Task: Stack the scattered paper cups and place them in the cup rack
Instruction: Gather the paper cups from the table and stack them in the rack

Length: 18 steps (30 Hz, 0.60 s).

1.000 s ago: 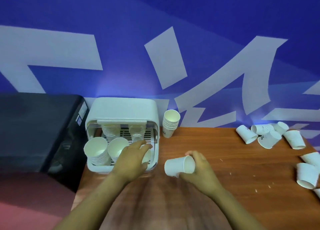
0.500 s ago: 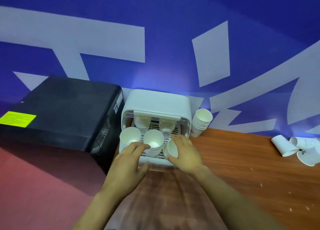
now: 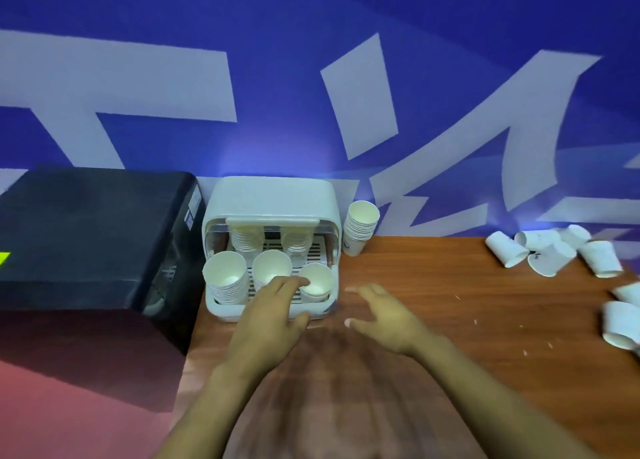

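A white cup rack [image 3: 273, 195] stands at the table's back left. Three cup stacks fill its front row: left stack [image 3: 225, 278], middle stack [image 3: 272, 268], and a short right one [image 3: 317, 282]. More stacks [image 3: 246, 239] sit behind them. My left hand [image 3: 270, 316] reaches over the rack's front wall, fingertips touching the rim of the short right stack. My right hand [image 3: 384, 315] hovers over the table to the right of the rack, fingers spread, holding nothing. Several loose cups [image 3: 543, 252] lie on their sides at the far right.
Another stack of cups [image 3: 358, 228] leans beside the rack's right side. A black box [image 3: 90, 233] sits to the left of the rack. More tipped cups [image 3: 620, 323] lie at the right edge of the wooden table [image 3: 450, 303]. A blue wall rises behind.
My right hand let go of the cup in the rack's front right slot and pulled back to the right. My left hand shifted to that cup's rim. The view swung right.
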{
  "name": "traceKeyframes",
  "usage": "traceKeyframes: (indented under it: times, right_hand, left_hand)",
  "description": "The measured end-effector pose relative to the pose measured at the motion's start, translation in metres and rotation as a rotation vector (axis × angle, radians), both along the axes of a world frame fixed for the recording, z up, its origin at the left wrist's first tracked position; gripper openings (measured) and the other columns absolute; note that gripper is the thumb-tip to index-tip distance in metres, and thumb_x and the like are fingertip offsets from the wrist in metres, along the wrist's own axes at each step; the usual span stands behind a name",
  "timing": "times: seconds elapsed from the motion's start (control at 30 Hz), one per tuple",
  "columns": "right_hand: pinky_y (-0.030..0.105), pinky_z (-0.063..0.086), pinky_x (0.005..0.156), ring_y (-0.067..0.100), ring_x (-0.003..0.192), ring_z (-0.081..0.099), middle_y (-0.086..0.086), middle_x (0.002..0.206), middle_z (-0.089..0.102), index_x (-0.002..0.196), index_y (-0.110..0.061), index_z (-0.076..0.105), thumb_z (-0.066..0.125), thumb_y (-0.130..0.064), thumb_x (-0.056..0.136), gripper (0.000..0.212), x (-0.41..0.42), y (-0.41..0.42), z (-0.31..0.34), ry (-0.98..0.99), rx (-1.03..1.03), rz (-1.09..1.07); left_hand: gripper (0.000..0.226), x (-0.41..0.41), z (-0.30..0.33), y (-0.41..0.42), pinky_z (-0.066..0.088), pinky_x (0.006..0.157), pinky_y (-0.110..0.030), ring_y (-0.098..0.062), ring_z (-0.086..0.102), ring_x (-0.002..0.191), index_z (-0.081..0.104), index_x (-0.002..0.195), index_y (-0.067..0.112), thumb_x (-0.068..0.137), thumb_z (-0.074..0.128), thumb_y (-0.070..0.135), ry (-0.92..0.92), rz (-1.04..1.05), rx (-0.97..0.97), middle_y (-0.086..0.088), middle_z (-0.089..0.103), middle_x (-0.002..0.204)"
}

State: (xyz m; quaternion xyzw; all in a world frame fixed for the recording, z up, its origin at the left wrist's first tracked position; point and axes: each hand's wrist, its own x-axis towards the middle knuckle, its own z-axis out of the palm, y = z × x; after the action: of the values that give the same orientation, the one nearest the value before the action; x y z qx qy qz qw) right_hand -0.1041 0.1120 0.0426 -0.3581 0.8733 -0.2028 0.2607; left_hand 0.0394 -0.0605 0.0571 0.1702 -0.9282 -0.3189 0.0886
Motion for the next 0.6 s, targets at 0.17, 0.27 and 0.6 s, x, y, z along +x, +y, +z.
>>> traceKeyframes:
  times: [0.17,0.27,0.6]
  right_hand:
    - [0.014,0.033,0.093,0.012,0.119,0.05,0.001,0.13,0.052,0.133,-0.02,0.05,0.065,-0.034,0.086,0.051,0.01,0.075,-0.002,-0.048,0.054,-0.077]
    - [0.017,0.038,0.086,0.01,0.104,0.053,0.003,0.124,0.057,0.131,-0.02,0.051,0.065,-0.034,0.086,0.049,0.009,0.119,-0.007,-0.086,0.069,-0.101]
    - [0.014,0.043,0.082,0.008,0.097,0.061,-0.002,0.111,0.062,0.118,-0.026,0.057,0.069,-0.025,0.085,0.035,-0.036,0.313,-0.014,-0.251,-0.113,-0.264]
  left_hand:
    - [0.042,-0.01,-0.012,0.047,0.042,0.092,-0.026,-0.012,0.053,0.111,0.052,0.125,0.025,0.084,0.064,0.023,0.007,-0.112,0.094,0.006,0.055,0.123]
    - [0.042,-0.014,-0.015,0.082,0.042,0.094,-0.026,-0.012,0.054,0.111,0.053,0.125,0.025,0.084,0.065,0.024,-0.005,-0.136,0.109,0.005,0.057,0.12]
    - [0.043,-0.07,-0.014,0.252,0.043,0.089,-0.025,-0.01,0.054,0.108,0.053,0.125,0.026,0.085,0.065,0.024,-0.059,-0.092,0.108,0.006,0.056,0.116]
